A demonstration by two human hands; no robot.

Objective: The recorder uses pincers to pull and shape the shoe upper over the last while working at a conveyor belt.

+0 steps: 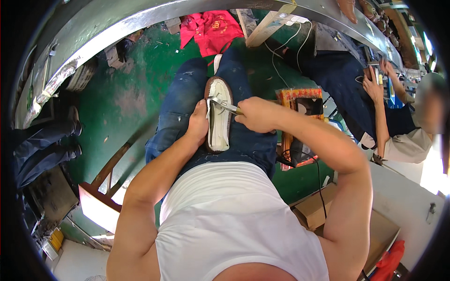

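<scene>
On my lap lies a shoe (218,133) with its underside up, a pale whitish bottom framed by a brown edge, its long axis pointing away from me. My left hand (199,121) is wrapped around the left edge of the shoe, steadying it against my blue trousers (176,100). In my right hand (258,114) is a metal hand tool (228,107) with a curved head, gripped by its handle. The tool's head rests on or just over the middle of the shoe's underside, close to my left thumb. Its exact jaw shape is too small to make out.
A metal-edged bench (140,23) curves across the far side. Red cloth (211,33) lies on the green floor beyond my knees. To my right stand a red-and-yellow box (307,96) and a cardboard box (314,206). A co-worker's hands (373,86) are at far right; another person's legs (44,136) at left.
</scene>
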